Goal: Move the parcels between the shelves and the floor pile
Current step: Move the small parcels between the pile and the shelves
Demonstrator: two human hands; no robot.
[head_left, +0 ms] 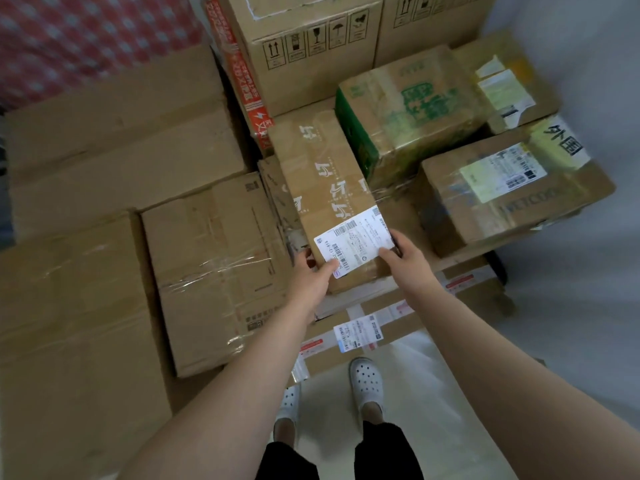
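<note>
A long brown cardboard parcel (323,178) with white printed characters and a white shipping label at its near end lies on the floor pile. My left hand (311,277) grips its near left corner, thumb on the label. My right hand (403,256) grips the near right corner, fingers over the label's edge. Both arms reach forward and down from the bottom of the view.
Cardboard boxes fill the floor: large ones at left (214,271), a green-printed box (408,109) and labelled boxes (509,188) at right, tall cartons (304,46) behind. A flat taped box (363,327) lies under the parcel. My white shoes (365,381) stand on bare floor.
</note>
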